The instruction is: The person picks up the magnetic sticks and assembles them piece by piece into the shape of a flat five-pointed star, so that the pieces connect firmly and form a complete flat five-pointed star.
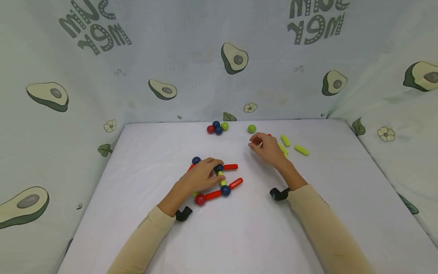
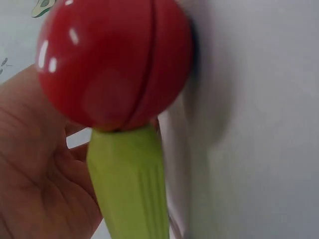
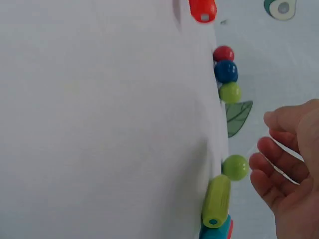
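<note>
My left hand (image 1: 202,176) lies over a frame of joined balls and rods. Its fingers and thumb curl round a dark blue ball (image 1: 218,168) and the yellow-green rod (image 1: 222,182) attached to it. Red rods (image 1: 230,167) stick out to the right, and another blue ball (image 1: 225,190) and a red ball (image 1: 200,199) form the near side. Part of the frame is hidden under the hand. In the left wrist view, a red ball (image 2: 114,59) on a yellow-green rod (image 2: 129,184) fills the foreground. My right hand (image 1: 268,149) hovers with loosely bent fingers, holding nothing, near loose rods.
A cluster of red, blue and green balls (image 1: 218,130) sits at the table's back edge. A single green ball (image 1: 251,129) lies right of it. Loose yellow-green rods (image 1: 301,150) lie beyond the right hand, partly hidden by it. A patterned cloth (image 1: 191,57) hangs behind.
</note>
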`<state>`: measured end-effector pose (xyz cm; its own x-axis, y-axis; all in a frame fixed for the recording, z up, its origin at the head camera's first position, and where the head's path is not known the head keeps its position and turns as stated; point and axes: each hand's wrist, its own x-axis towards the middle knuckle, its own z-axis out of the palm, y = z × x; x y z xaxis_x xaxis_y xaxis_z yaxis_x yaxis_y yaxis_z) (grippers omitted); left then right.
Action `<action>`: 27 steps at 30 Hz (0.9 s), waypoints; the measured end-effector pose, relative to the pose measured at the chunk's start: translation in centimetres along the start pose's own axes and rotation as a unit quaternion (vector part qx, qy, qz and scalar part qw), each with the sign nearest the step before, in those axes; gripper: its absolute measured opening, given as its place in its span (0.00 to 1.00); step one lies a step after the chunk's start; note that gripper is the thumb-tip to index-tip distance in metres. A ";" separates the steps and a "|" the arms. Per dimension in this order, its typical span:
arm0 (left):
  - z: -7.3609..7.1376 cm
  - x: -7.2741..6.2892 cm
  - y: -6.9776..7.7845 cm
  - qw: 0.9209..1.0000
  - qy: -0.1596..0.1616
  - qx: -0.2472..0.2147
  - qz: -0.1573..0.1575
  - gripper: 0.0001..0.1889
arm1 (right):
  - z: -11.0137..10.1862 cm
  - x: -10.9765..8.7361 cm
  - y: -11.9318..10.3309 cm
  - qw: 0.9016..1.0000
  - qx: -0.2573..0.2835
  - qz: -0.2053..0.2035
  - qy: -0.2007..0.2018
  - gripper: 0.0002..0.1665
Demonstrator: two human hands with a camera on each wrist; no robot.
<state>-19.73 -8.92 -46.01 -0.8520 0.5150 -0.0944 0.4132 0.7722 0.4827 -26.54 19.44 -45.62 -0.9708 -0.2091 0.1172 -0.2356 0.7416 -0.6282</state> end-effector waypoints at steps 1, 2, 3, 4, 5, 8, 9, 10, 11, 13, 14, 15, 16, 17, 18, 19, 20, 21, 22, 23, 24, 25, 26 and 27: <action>0.1 0.0 -0.1 1.000 0.001 -0.004 0.003 0.30 | -0.1 0.9 0.4 1.000 -0.012 0.008 0.006 0.16; 0.2 0.0 -0.3 1.000 0.001 -0.008 0.007 0.30 | -0.2 1.8 0.7 0.999 -0.029 0.013 0.008 0.18; 0.2 0.1 -0.5 1.000 0.001 -0.011 0.011 0.30 | -0.3 2.6 1.0 0.999 -0.047 0.020 0.007 0.19; 0.2 0.1 -0.6 1.000 -0.001 -0.015 0.015 0.29 | -0.4 3.4 1.3 0.998 -0.061 0.025 0.002 0.21; 0.2 0.1 -0.8 1.000 -0.001 -0.017 0.018 0.29 | -0.4 4.1 1.4 0.997 -0.073 0.032 -0.007 0.24; 0.0 0.2 -1.1 0.999 -0.003 -0.025 0.025 0.29 | -0.2 5.8 1.9 0.994 -0.099 0.040 -0.035 0.30; 0.0 0.2 -1.2 0.999 -0.004 -0.026 0.025 0.29 | -0.1 6.2 2.0 0.993 -0.103 0.043 -0.044 0.31; -0.1 0.1 -1.3 0.999 -0.006 -0.028 0.026 0.29 | 0.1 6.5 2.0 0.992 -0.104 0.046 -0.050 0.31; -0.2 0.1 -1.4 0.999 -0.008 -0.028 0.026 0.29 | 0.3 6.7 2.0 0.992 -0.106 0.051 -0.053 0.30; -0.2 0.1 -1.5 0.999 -0.013 -0.025 0.024 0.29 | 0.5 6.8 1.8 0.992 -0.102 0.059 -0.055 0.28; -0.2 0.1 -1.5 0.999 -0.016 -0.024 0.023 0.29 | 0.6 6.7 1.6 0.992 -0.100 0.059 -0.053 0.26; -0.2 0.1 -1.6 0.999 -0.019 -0.024 0.020 0.29 | 0.7 6.6 1.5 0.992 -0.097 0.057 -0.049 0.25; -0.2 0.1 -1.6 0.999 -0.023 -0.025 0.018 0.28 | 0.8 6.3 1.3 0.994 -0.090 0.054 -0.044 0.24; -0.1 0.1 -1.6 0.999 -0.025 -0.026 0.016 0.28 | 0.8 5.9 1.1 0.995 -0.082 0.049 -0.041 0.23; 0.0 0.1 -1.7 0.999 -0.027 -0.028 0.015 0.29 | 0.8 5.3 0.9 0.996 -0.075 0.042 -0.039 0.22; 0.1 0.1 -1.7 0.999 -0.029 -0.032 0.015 0.29 | 0.8 4.6 0.8 0.996 -0.065 0.037 -0.038 0.22; 0.1 0.1 -1.7 0.999 -0.029 -0.033 0.015 0.30 | 0.8 3.9 0.6 0.997 -0.054 0.030 -0.040 0.21; 0.2 0.1 -1.7 0.999 -0.029 -0.032 0.016 0.31 | 0.7 3.0 0.5 0.998 -0.041 0.024 -0.041 0.21; 0.3 0.1 -1.7 0.999 -0.029 -0.032 0.018 0.33 | 0.6 2.1 0.3 0.998 -0.030 0.020 -0.043 0.22; 0.3 0.2 -1.7 0.999 -0.028 -0.030 0.021 0.35 | 0.6 1.1 0.2 0.999 -0.020 0.017 -0.047 0.23; 0.4 0.2 -1.6 0.999 -0.029 -0.024 0.022 0.37 | 0.5 0.2 0.2 0.999 -0.010 0.011 -0.052 0.24; 0.4 0.2 -1.5 0.999 -0.030 -0.016 0.023 0.39 | 0.3 -0.7 0.1 0.998 -0.001 0.006 -0.058 0.24; 0.5 0.3 -1.4 0.999 -0.030 -0.009 0.023 0.40 | 0.3 -1.6 0.1 0.998 0.007 -0.001 -0.063 0.24; 0.6 0.3 -1.3 0.999 -0.030 -0.004 0.023 0.41 | 0.2 -2.4 0.0 0.998 0.014 -0.005 -0.068 0.24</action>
<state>-20.35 -9.52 -47.14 -0.8108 0.5720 -0.1245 0.4488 0.7439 0.4952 -24.22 19.84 -46.08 -0.9528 -0.3031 0.0190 -0.2425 0.7216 -0.6485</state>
